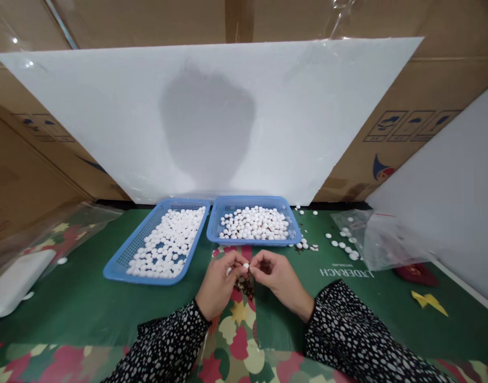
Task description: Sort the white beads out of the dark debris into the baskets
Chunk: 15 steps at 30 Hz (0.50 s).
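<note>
My left hand [220,284] pinches a small, round white button-like piece [246,265] between thumb and forefinger. Another white piece [228,271] shows among its curled fingers. From the other side, my right hand [283,281] brings its closed thumb and forefinger against the pinched piece; whatever lies between those fingertips is too small to make out. Just under both hands is a little heap of brown and gold bits [247,289] on the table. Beyond them stand a blue basket [254,242] and, to the left, a second blue basket [112,272], both holding many white pieces.
Loose white pieces [342,244] lie scattered right of the baskets, near a clear plastic bag [371,250]. A yellow scrap [429,302] and a dark red object [416,273] are farther right. A white object [18,279] lies at left. A white board [292,122] and cartons [439,80] close off the back.
</note>
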Each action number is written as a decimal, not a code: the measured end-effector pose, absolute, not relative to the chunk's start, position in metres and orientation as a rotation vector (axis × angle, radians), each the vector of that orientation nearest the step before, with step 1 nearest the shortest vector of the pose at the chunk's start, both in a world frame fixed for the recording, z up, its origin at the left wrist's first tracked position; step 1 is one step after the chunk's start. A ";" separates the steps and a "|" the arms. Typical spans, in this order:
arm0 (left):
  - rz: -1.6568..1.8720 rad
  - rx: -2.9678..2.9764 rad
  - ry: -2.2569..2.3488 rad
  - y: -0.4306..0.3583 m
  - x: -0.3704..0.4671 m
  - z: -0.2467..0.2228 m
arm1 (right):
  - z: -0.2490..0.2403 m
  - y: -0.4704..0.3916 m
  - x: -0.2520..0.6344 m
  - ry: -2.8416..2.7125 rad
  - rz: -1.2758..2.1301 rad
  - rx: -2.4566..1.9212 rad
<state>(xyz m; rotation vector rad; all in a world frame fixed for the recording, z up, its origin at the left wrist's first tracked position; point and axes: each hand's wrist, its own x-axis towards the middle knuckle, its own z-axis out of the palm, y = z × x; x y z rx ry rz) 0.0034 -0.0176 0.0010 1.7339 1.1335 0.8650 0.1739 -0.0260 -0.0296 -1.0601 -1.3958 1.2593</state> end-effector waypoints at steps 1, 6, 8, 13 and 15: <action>0.862 1.751 1.135 -0.018 0.003 0.001 | -0.029 -0.026 0.174 -1.396 1.258 -1.044; 0.890 1.635 1.092 -0.013 0.003 -0.002 | -0.020 -0.027 0.173 -1.559 1.193 -0.912; 0.915 1.536 1.108 -0.010 0.002 -0.003 | -0.016 -0.021 0.176 -1.664 1.080 -0.922; 0.970 1.306 1.194 -0.002 -0.004 -0.004 | -0.004 0.010 0.203 -1.747 0.456 -1.098; 0.974 1.269 1.168 -0.001 -0.007 -0.004 | -0.002 0.019 0.214 -1.781 0.228 -1.142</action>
